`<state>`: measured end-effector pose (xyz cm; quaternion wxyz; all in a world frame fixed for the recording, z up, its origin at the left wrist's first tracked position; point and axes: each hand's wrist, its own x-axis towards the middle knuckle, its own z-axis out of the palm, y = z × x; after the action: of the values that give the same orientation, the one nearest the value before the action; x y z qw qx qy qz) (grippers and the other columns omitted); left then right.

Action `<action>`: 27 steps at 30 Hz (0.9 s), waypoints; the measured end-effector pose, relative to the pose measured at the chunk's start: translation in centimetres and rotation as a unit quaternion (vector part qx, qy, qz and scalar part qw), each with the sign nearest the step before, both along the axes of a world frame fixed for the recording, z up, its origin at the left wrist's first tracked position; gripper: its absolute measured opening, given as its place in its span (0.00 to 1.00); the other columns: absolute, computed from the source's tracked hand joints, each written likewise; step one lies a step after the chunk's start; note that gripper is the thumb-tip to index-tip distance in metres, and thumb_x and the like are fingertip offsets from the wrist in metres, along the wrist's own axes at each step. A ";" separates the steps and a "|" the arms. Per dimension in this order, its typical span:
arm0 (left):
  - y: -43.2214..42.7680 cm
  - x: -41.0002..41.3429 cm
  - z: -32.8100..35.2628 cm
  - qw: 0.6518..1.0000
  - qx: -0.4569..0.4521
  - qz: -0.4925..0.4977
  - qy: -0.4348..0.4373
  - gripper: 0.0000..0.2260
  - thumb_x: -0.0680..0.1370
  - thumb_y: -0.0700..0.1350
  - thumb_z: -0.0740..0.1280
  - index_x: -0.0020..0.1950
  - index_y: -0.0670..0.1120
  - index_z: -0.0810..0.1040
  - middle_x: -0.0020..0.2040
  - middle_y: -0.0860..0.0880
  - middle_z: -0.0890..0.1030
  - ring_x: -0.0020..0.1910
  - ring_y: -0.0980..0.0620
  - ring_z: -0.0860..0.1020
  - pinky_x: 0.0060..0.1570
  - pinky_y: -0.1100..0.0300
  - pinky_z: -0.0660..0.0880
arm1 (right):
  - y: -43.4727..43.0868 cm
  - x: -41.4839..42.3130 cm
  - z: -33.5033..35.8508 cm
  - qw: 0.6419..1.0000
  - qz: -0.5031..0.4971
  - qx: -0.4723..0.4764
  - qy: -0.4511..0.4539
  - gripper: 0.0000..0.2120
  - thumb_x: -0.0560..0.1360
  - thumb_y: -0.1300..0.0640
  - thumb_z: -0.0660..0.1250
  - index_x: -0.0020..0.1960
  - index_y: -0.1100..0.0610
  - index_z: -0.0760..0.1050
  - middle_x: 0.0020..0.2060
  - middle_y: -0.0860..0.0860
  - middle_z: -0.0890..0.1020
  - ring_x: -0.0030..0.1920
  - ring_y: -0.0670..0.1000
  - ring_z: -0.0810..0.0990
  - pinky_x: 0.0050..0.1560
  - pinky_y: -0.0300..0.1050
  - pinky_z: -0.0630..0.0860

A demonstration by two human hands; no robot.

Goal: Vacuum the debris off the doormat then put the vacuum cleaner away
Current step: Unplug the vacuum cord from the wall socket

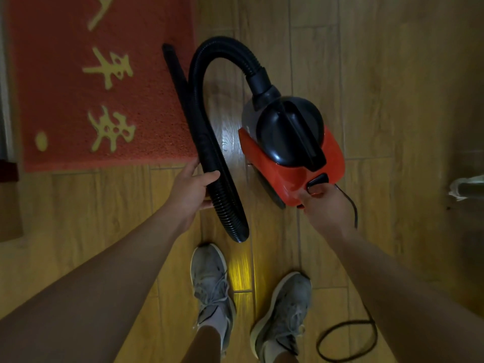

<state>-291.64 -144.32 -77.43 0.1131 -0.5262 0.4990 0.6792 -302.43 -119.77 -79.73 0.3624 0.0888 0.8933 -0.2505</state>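
A red and black canister vacuum cleaner [290, 150] stands on the wooden floor right of the red doormat [78, 87], which bears yellow characters. Its black ribbed hose [222, 51] arcs up from the front and loops down to a rigid black nozzle [178, 79] whose tip lies over the mat's right edge. My left hand [191, 189] grips the hose where nozzle and hose meet. My right hand [324, 203] is at the vacuum's rear, thumb pressing on the black switch [318, 180]. I see no debris on the mat in this dim light.
A black power cord [351, 336] runs from the vacuum's rear and coils on the floor at lower right. My two grey sneakers [212, 286] stand just below the hose. A dark threshold edges the far left, and a pale object [466, 187] sits at the right edge.
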 end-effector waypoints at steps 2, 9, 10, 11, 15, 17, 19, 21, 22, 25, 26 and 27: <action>-0.2 0.0 0.1 1.000 -0.001 -0.004 0.000 0.21 0.81 0.43 0.68 0.74 0.55 0.73 0.56 0.49 0.86 0.54 0.46 0.85 0.47 0.50 0.82 | -0.1 0.1 0.2 1.000 0.003 -0.001 0.000 0.14 0.77 0.42 0.67 0.50 0.53 0.78 0.36 0.44 0.78 0.34 0.45 0.75 0.32 0.40 0.63; -0.4 -0.3 0.5 1.000 0.003 -0.014 -0.014 0.23 0.81 0.46 0.69 0.76 0.52 0.70 0.58 0.48 0.86 0.52 0.48 0.86 0.46 0.52 0.82 | -0.5 0.6 1.2 1.000 0.006 -0.017 -0.008 0.16 0.79 0.44 0.68 0.58 0.55 0.80 0.44 0.45 0.83 0.39 0.40 0.76 0.33 0.37 0.65; -0.3 -0.3 0.6 1.000 0.004 -0.012 -0.016 0.25 0.81 0.46 0.69 0.78 0.52 0.68 0.58 0.47 0.85 0.53 0.48 0.86 0.47 0.51 0.82 | -0.5 0.7 1.3 1.000 0.007 -0.019 -0.005 0.17 0.79 0.44 0.68 0.58 0.56 0.80 0.44 0.45 0.82 0.38 0.39 0.75 0.34 0.36 0.64; -0.3 -0.3 0.8 1.000 0.005 -0.010 -0.020 0.27 0.81 0.46 0.70 0.79 0.51 0.66 0.59 0.47 0.85 0.53 0.47 0.86 0.50 0.50 0.83 | -0.4 0.8 1.5 1.000 0.010 -0.021 -0.002 0.17 0.79 0.44 0.68 0.57 0.56 0.80 0.42 0.44 0.81 0.37 0.39 0.75 0.34 0.35 0.64; 0.1 -0.2 1.7 0.999 -0.004 -0.021 -0.033 0.31 0.81 0.47 0.70 0.81 0.51 0.60 0.60 0.48 0.83 0.53 0.47 0.85 0.51 0.50 0.82 | -0.2 1.1 2.0 0.999 -0.003 -0.037 -0.009 0.14 0.79 0.44 0.68 0.49 0.55 0.77 0.35 0.44 0.78 0.33 0.41 0.74 0.32 0.38 0.63; 0.1 0.0 2.0 0.999 -0.009 -0.021 -0.037 0.32 0.80 0.48 0.71 0.81 0.53 0.61 0.63 0.47 0.82 0.54 0.47 0.85 0.51 0.50 0.82 | -0.1 1.3 2.3 0.999 -0.004 -0.040 -0.007 0.13 0.78 0.44 0.68 0.49 0.54 0.76 0.35 0.44 0.77 0.33 0.42 0.73 0.32 0.39 0.64; 0.1 0.1 2.3 0.999 -0.019 -0.020 -0.041 0.31 0.80 0.48 0.72 0.80 0.53 0.62 0.63 0.48 0.81 0.55 0.47 0.84 0.54 0.49 0.82 | 0.0 1.3 2.7 0.999 -0.004 -0.044 -0.003 0.14 0.78 0.44 0.68 0.51 0.55 0.78 0.37 0.44 0.79 0.35 0.43 0.75 0.33 0.39 0.65; 0.3 0.2 2.7 0.998 -0.026 -0.025 -0.043 0.32 0.80 0.48 0.72 0.81 0.53 0.62 0.61 0.49 0.81 0.56 0.47 0.83 0.57 0.47 0.81 | 0.1 1.4 3.3 0.999 -0.010 -0.048 0.000 0.16 0.78 0.44 0.68 0.56 0.56 0.79 0.43 0.46 0.83 0.41 0.45 0.79 0.35 0.38 0.66; 0.5 0.2 3.0 0.998 -0.031 -0.028 -0.041 0.33 0.80 0.48 0.72 0.81 0.52 0.61 0.60 0.50 0.81 0.57 0.47 0.82 0.58 0.47 0.80 | 0.1 1.4 3.6 0.999 -0.013 -0.049 0.000 0.17 0.78 0.44 0.68 0.58 0.56 0.79 0.45 0.46 0.84 0.44 0.46 0.80 0.36 0.38 0.67; 0.9 0.2 3.7 0.997 -0.055 -0.039 -0.040 0.34 0.79 0.49 0.72 0.81 0.50 0.60 0.63 0.49 0.79 0.62 0.48 0.79 0.63 0.46 0.76 | 0.4 1.5 4.6 0.999 -0.007 -0.046 0.004 0.18 0.77 0.43 0.68 0.60 0.55 0.79 0.48 0.46 0.84 0.47 0.47 0.81 0.38 0.38 0.69; 1.0 0.2 3.9 0.996 -0.067 -0.046 -0.042 0.34 0.79 0.50 0.72 0.81 0.50 0.59 0.67 0.48 0.77 0.65 0.47 0.77 0.66 0.45 0.75 | 0.6 1.5 4.9 0.999 -0.008 -0.047 0.005 0.19 0.77 0.43 0.67 0.61 0.54 0.79 0.49 0.46 0.84 0.49 0.48 0.82 0.41 0.40 0.71; 1.1 0.2 4.3 0.994 -0.081 -0.056 -0.042 0.35 0.79 0.50 0.72 0.82 0.50 0.59 0.70 0.47 0.75 0.68 0.46 0.75 0.69 0.44 0.73 | 0.7 1.5 5.3 0.999 -0.010 -0.050 0.008 0.19 0.77 0.43 0.67 0.63 0.53 0.78 0.51 0.45 0.84 0.51 0.48 0.82 0.45 0.43 0.74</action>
<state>-291.46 -143.25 -73.17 0.1287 -0.5333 0.5759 0.6061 -300.93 -119.07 -74.45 0.3570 0.0773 0.8817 -0.2988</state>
